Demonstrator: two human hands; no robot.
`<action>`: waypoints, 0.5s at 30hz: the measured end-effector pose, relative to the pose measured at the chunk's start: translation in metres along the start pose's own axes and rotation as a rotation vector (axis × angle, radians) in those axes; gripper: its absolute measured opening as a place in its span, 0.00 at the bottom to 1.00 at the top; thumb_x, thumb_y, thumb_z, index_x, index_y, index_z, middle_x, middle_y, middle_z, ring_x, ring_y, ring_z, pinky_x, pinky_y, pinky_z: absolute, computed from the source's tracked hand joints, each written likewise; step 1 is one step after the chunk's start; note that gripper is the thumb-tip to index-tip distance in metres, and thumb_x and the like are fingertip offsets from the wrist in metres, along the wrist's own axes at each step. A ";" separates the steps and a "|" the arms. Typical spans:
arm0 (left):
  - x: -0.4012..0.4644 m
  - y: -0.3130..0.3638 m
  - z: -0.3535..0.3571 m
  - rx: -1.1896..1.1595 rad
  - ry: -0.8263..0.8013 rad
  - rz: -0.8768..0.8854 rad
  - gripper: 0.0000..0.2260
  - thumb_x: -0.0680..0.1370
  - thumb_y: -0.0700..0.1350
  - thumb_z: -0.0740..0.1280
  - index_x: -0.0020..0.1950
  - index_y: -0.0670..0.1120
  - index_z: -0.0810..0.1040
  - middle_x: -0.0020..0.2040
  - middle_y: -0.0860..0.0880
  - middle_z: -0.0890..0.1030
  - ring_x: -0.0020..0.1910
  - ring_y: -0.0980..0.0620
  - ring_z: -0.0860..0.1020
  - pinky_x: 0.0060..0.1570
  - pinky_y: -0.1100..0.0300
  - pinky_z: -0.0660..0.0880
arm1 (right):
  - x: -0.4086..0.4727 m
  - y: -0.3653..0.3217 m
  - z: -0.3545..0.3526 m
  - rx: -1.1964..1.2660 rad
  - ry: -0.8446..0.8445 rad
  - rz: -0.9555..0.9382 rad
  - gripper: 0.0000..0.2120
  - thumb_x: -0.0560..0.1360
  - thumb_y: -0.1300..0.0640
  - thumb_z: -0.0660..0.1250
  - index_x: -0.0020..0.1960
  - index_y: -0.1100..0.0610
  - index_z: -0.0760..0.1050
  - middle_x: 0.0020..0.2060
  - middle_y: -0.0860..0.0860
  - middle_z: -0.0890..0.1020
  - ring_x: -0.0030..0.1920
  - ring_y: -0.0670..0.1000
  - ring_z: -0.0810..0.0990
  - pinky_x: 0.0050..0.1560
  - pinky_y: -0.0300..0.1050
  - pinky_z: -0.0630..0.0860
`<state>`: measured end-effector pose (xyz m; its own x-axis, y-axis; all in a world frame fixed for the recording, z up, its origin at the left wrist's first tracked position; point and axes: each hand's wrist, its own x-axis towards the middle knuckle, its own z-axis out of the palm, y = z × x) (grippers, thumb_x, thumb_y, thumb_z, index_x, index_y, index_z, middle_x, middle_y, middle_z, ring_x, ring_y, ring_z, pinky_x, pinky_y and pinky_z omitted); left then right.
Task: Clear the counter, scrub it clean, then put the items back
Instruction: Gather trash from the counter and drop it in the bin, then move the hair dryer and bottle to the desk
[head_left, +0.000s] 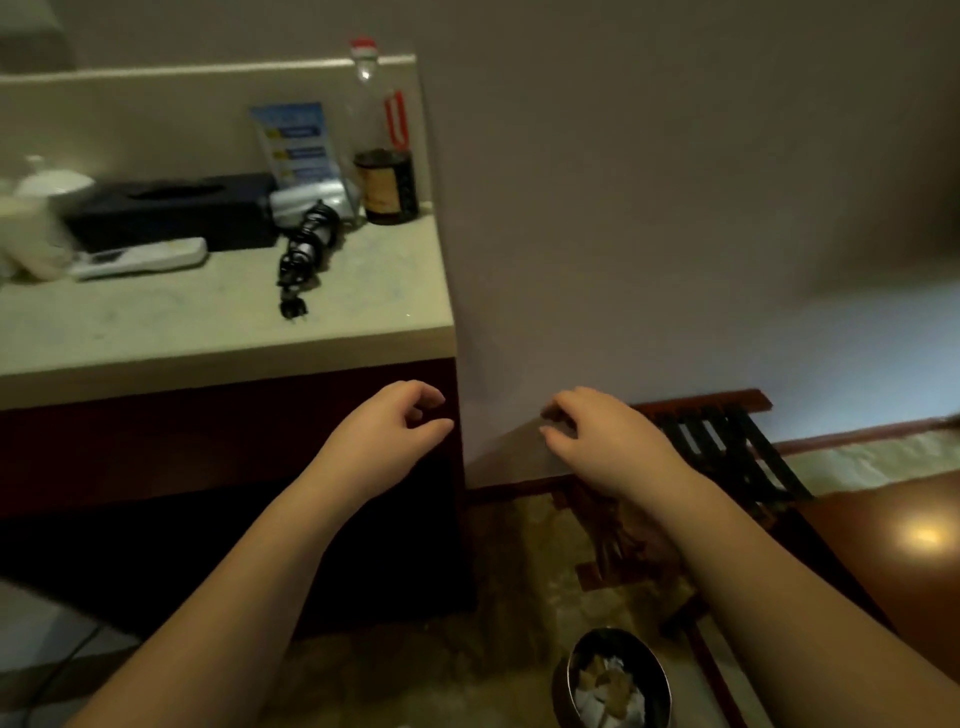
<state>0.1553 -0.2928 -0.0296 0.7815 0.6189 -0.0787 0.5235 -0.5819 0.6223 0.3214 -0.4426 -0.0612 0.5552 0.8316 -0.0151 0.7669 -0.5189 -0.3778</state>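
So, left to right, roughly what's on view:

Far-left stuff: a white lidded cup and a pale container at the left edge of the table, both pretty blurry.
Remote: white remote lying flat, just in front of the tissue box.
Tissue box: dark tissue box sitting toward the back, slot facing up.
Hair dryer: black-and-silver hair dryer lying on its side just right of the tissue box, cord wrapped round it, plug pointing toward the front edge.
Card: blue printed card propped upright against the backsplash behind the dryer; text too blurry to read.
Bottle: tall clear bottle with a red cap, dark liquid only in the bottom part, standing in the back right corner next to the wall.
Left hand: left hand hanging in the air below the table's front edge, in front of the dark cabinet; fingers loosely curled, holding nothing.
Right hand: right hand same deal, out in front of the wall, loosely curled and empty, apart from the left.
Rack: dark wooden slatted rack folded against the wall behind the right hand.
Bin: round metal bin on the floor at the bottom, crumpled paper inside.
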 end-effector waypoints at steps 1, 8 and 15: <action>-0.002 -0.007 -0.011 -0.015 0.022 -0.002 0.14 0.79 0.52 0.66 0.65 0.54 0.74 0.55 0.58 0.74 0.52 0.61 0.72 0.44 0.65 0.69 | 0.007 -0.010 -0.002 0.007 -0.001 -0.024 0.16 0.79 0.47 0.60 0.64 0.50 0.73 0.55 0.45 0.76 0.54 0.46 0.75 0.53 0.43 0.75; 0.004 -0.051 -0.082 -0.157 0.242 -0.008 0.05 0.78 0.49 0.68 0.52 0.53 0.80 0.45 0.54 0.80 0.43 0.56 0.78 0.39 0.63 0.72 | 0.062 -0.075 -0.017 0.054 0.072 -0.120 0.14 0.79 0.47 0.61 0.62 0.50 0.74 0.56 0.46 0.76 0.54 0.46 0.75 0.51 0.43 0.74; 0.058 -0.060 -0.154 -0.114 0.350 0.021 0.04 0.79 0.47 0.64 0.50 0.52 0.77 0.41 0.56 0.77 0.39 0.57 0.75 0.34 0.62 0.67 | 0.143 -0.127 -0.050 0.131 0.191 -0.092 0.12 0.79 0.50 0.61 0.58 0.53 0.76 0.51 0.47 0.78 0.49 0.48 0.76 0.45 0.44 0.71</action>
<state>0.1174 -0.1409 0.0482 0.6177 0.7621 0.1938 0.4521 -0.5459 0.7054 0.3197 -0.2676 0.0311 0.5453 0.8152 0.1953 0.7756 -0.4023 -0.4865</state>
